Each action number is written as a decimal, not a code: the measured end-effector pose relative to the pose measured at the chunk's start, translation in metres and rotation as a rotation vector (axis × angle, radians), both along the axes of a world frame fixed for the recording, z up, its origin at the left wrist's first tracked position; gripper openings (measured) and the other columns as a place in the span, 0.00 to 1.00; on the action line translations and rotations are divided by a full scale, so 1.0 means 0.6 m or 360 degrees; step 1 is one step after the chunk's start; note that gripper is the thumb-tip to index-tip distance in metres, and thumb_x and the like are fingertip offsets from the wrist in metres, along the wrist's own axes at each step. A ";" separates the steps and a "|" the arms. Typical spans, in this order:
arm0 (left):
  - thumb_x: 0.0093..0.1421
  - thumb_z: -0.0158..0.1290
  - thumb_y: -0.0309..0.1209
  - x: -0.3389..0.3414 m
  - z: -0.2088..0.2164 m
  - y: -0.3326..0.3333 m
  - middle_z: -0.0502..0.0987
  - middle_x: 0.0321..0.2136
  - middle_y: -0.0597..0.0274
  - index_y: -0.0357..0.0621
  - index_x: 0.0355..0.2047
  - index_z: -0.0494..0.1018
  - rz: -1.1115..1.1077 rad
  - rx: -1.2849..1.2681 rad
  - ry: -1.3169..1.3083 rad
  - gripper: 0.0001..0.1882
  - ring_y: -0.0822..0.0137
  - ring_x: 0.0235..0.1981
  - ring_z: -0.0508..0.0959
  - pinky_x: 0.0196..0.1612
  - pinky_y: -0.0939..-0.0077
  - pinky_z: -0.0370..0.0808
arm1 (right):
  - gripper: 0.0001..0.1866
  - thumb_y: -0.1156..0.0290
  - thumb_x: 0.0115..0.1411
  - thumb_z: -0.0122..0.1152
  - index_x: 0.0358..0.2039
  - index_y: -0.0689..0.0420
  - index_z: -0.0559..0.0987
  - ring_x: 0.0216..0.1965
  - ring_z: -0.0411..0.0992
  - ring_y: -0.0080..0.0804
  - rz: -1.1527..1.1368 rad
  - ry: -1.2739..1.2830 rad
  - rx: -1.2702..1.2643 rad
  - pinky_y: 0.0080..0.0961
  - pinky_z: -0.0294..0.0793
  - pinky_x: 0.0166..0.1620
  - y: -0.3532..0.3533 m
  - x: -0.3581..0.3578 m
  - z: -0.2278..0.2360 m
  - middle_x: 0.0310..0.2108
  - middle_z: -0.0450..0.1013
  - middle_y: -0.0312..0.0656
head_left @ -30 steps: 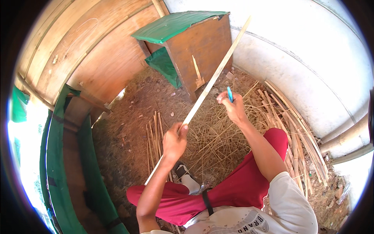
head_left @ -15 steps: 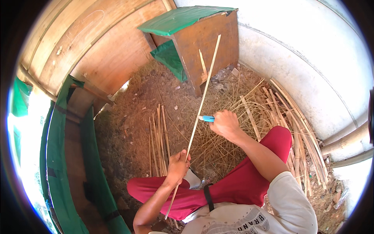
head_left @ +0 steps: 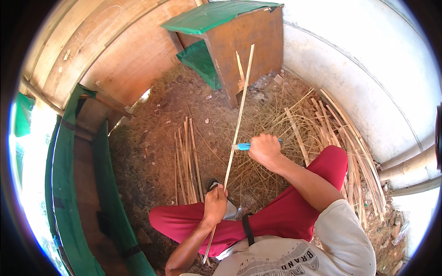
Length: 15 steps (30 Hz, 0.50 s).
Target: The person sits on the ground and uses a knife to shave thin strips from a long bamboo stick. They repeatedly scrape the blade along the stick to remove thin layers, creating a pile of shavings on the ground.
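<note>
A long, thin, pale bamboo strip (head_left: 239, 115) slants up and away from my lap. My left hand (head_left: 215, 204) is closed around its lower part, and the near end sticks out below my wrist. In my right hand (head_left: 265, 149) is a blue utility knife (head_left: 244, 146), gripped in a fist. Its blade meets the strip's right side at about mid-length, though whether it cuts in is too small to tell. The strip's far end passes in front of the wooden cabinet.
Thin shavings (head_left: 262, 170) litter the ground before me. Bamboo strips (head_left: 186, 156) lie left of centre, and more slats (head_left: 354, 152) lean by the white wall at right. A wooden cabinet (head_left: 253, 50) with green covering stands ahead; a green-edged bench (head_left: 64, 184) runs along the left.
My left hand has moved slightly right and down with the strip. The knife is a little lower in the picture, still against the strip.
</note>
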<state>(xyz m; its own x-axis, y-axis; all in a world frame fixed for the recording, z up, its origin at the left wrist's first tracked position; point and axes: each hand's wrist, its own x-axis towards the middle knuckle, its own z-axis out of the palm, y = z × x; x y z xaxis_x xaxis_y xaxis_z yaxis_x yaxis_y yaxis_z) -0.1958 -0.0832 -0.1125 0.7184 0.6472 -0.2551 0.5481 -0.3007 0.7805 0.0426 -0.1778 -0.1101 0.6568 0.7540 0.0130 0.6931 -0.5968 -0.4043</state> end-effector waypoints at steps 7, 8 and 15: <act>0.74 0.37 0.40 -0.039 -0.006 -0.032 0.66 0.13 0.62 0.37 0.23 0.70 0.0080 -0.0422 0.0157 0.25 0.69 0.15 0.67 0.22 0.68 0.65 | 0.10 0.72 0.58 0.56 0.27 0.62 0.83 0.27 0.79 0.43 -0.0257 0.0074 -0.0217 0.42 0.79 0.33 0.003 0.047 -0.044 0.24 0.77 0.50; 0.74 0.37 0.39 -0.059 -0.014 -0.040 0.65 0.12 0.63 0.37 0.23 0.70 0.0055 -0.0449 0.0151 0.25 0.69 0.14 0.66 0.21 0.68 0.65 | 0.10 0.71 0.58 0.56 0.28 0.62 0.84 0.30 0.81 0.44 -0.0358 0.0096 -0.0249 0.40 0.81 0.35 -0.003 0.072 -0.044 0.27 0.79 0.51; 0.74 0.37 0.39 -0.157 0.005 -0.054 0.63 0.13 0.69 0.40 0.24 0.69 0.0101 -0.0779 0.0257 0.23 0.76 0.13 0.63 0.17 0.76 0.60 | 0.06 0.76 0.54 0.59 0.26 0.64 0.81 0.20 0.73 0.37 -0.0421 -0.0015 -0.0037 0.38 0.73 0.20 -0.034 0.125 -0.091 0.18 0.71 0.47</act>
